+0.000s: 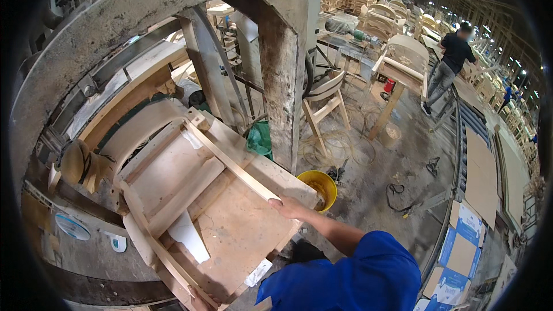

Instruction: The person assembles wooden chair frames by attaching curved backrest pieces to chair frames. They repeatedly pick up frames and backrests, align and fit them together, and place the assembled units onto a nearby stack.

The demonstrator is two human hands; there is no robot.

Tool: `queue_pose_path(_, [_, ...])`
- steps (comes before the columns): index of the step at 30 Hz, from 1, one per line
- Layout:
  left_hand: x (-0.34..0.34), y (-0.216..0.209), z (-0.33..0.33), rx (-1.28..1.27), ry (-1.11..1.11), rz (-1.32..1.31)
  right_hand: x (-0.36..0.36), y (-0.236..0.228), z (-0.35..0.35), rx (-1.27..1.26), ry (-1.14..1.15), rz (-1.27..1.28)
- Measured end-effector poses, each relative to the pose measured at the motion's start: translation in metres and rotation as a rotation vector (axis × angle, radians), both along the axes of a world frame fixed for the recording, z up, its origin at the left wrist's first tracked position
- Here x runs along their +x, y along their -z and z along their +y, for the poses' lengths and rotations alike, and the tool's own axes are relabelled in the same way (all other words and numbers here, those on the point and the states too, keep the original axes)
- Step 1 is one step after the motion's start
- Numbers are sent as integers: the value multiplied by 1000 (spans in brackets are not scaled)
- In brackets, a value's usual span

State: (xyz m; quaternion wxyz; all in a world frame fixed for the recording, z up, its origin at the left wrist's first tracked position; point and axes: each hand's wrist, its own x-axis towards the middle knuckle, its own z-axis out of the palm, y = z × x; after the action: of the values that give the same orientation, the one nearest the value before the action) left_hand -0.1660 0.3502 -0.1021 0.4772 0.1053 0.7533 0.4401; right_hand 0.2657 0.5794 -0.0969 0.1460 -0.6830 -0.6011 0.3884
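A pale wooden chair frame point(187, 193) lies on a wooden board point(253, 219) inside a big metal machine frame. Its curved backrest point(144, 129) faces the far side, and its two long legs point toward me. My right hand point(285, 207) is closed round the near end of the right leg point(230, 164). At the lower edge, my left hand point(203, 300) holds the near end of the left leg point(167, 259); its fingers show only in part. Between the legs, a white scrap point(190, 239) rests on the board.
The scuffed metal upright point(282, 80) rises just beyond the board. A yellow bucket point(318, 189) stands on the floor to the right, near a wooden chair point(325, 106). Flattened cartons point(461, 236) line a roller conveyor point(464, 149). Another person point(455, 57) works farther back.
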Motion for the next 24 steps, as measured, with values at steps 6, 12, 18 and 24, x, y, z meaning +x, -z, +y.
queue_pose_path(6, [-6,-3,3,-9,17,2,-7,-13,-4,-58,6,25])
queue_pose_path(12, [6,0,23,3,34,-14,-2,-9,-6,-53,2,2])
queue_pose_path(18, [29,13,44,-1,46,-46,-4,-5,-3,-53,-16,22])
queue_pose_path(24, [35,20,51,7,61,-67,1,-9,-6,-52,-8,38])
